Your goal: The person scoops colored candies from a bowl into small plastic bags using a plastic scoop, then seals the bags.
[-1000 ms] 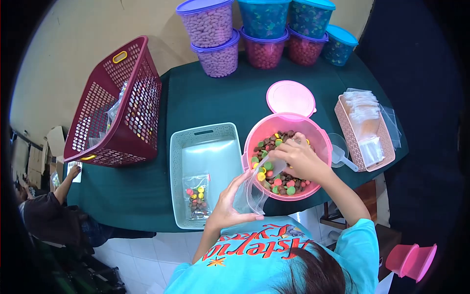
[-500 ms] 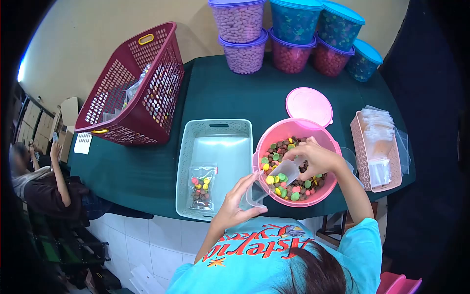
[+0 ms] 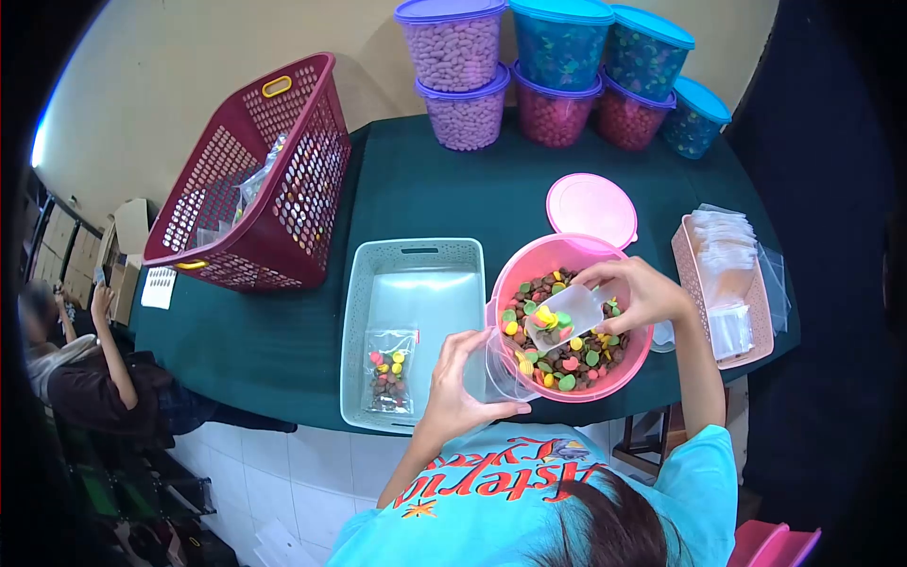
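My right hand (image 3: 639, 291) holds a clear plastic scoop (image 3: 565, 316) loaded with colourful candies, lifted a little above the pink tub (image 3: 529, 266) of mixed brown and coloured candies. My left hand (image 3: 460, 381) grips a small clear plastic bag (image 3: 504, 369) held open at the tub's near left rim, just below the scoop's mouth. A filled, sealed candy bag (image 3: 388, 369) lies in the grey tray (image 3: 416, 255) to the left.
The tub's pink lid (image 3: 591, 208) lies behind it. A pink basket of empty bags (image 3: 726, 274) stands on the right, a maroon basket (image 3: 255, 180) with filled bags on the left, several candy jars (image 3: 557, 71) at the back. Another person (image 3: 85, 369) sits at far left.
My right hand has lifted the scoop out of the candies, now filled, and raised it to the right above the bag's mouth. My left hand keeps the bag open.
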Demonstrator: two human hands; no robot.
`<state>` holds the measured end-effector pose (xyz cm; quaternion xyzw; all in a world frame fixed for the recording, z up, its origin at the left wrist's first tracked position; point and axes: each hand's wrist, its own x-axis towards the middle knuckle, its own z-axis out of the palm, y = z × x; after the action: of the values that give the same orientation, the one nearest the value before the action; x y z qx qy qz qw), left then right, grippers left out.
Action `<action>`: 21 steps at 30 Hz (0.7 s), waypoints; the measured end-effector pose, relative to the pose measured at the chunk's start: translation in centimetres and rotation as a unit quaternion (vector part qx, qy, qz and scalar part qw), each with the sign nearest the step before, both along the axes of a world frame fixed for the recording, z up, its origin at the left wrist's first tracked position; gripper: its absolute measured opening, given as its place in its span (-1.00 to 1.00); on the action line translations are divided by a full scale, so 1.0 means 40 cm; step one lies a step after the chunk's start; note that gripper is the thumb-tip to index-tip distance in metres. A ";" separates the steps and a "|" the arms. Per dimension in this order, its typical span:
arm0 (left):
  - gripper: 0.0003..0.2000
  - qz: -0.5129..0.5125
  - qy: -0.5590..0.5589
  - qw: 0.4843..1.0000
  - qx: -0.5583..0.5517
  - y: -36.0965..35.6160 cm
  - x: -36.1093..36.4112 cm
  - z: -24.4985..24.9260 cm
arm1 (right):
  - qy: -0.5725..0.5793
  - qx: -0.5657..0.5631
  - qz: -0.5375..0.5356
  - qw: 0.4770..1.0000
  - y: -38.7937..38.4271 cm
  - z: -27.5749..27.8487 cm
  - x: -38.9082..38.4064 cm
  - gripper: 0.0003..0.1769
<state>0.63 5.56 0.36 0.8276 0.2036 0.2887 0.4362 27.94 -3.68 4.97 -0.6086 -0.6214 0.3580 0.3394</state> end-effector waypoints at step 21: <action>-0.03 -0.090 -0.048 0.994 0.036 0.004 0.054 0.025 | -0.580 0.019 0.032 0.814 -0.017 0.306 -0.300 -0.61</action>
<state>2.78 5.70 1.35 0.8428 0.0963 0.2947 0.4399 15.94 -4.35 17.21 -0.6766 -0.7288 -0.0627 -0.0844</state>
